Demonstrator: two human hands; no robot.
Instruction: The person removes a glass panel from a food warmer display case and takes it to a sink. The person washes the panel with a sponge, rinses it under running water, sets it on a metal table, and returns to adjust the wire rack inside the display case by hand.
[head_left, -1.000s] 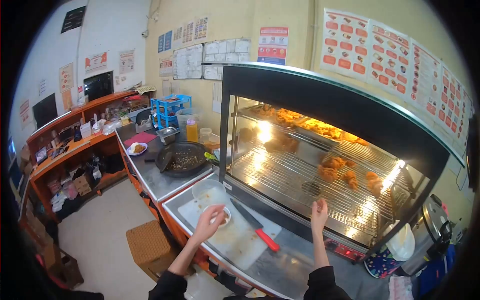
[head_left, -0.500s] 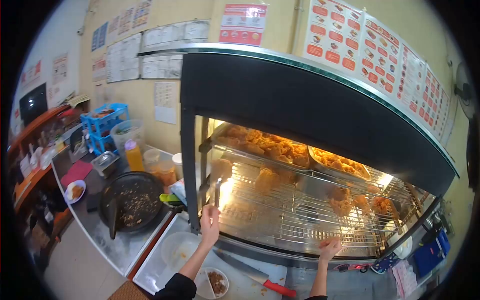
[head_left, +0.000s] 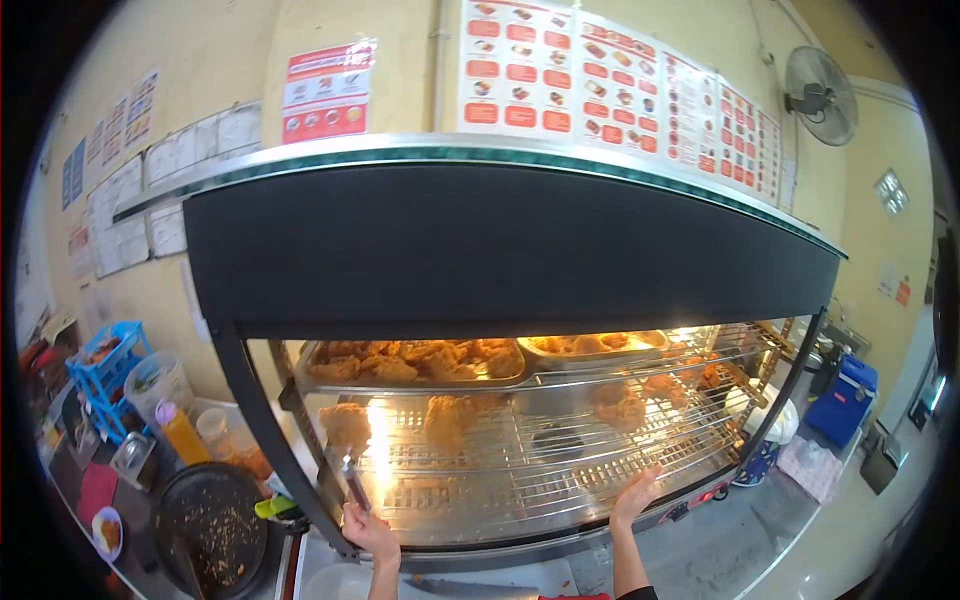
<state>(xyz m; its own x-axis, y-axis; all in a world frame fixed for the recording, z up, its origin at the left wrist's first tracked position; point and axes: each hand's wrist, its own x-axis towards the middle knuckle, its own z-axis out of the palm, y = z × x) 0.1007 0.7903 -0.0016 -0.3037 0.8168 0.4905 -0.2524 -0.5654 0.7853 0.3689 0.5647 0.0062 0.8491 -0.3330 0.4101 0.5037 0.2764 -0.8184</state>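
Note:
My left hand [head_left: 371, 531] is closed around metal tongs [head_left: 355, 485], which point up into the heated display cabinet [head_left: 520, 255]. The tongs' tips meet the lower edge of a fried chicken piece [head_left: 345, 427] near the cabinet's left post; whether they grip it I cannot tell. At the cabinet's lower front edge, my right hand [head_left: 636, 497] has its fingers stretched out and holds nothing. Another chicken piece [head_left: 451, 422] lies on the wire rack [head_left: 540, 480], with more toward the right. Higher up are two metal trays of fried chicken, a left tray [head_left: 525, 372] and a right tray [head_left: 665, 345].
Below the cabinet, a knife [head_left: 475, 590] lies on a white board, partly out of frame. A black pan [head_left: 170, 490] with crumbs stands left, by an orange bottle [head_left: 182, 434] and blue basket rack [head_left: 105, 370]. A blue box [head_left: 843, 398] stands right.
The view has swung right and up. My left hand has brought the tongs to a lower tilt, still by the chicken piece. My right hand has gone from curled to stretched fingers.

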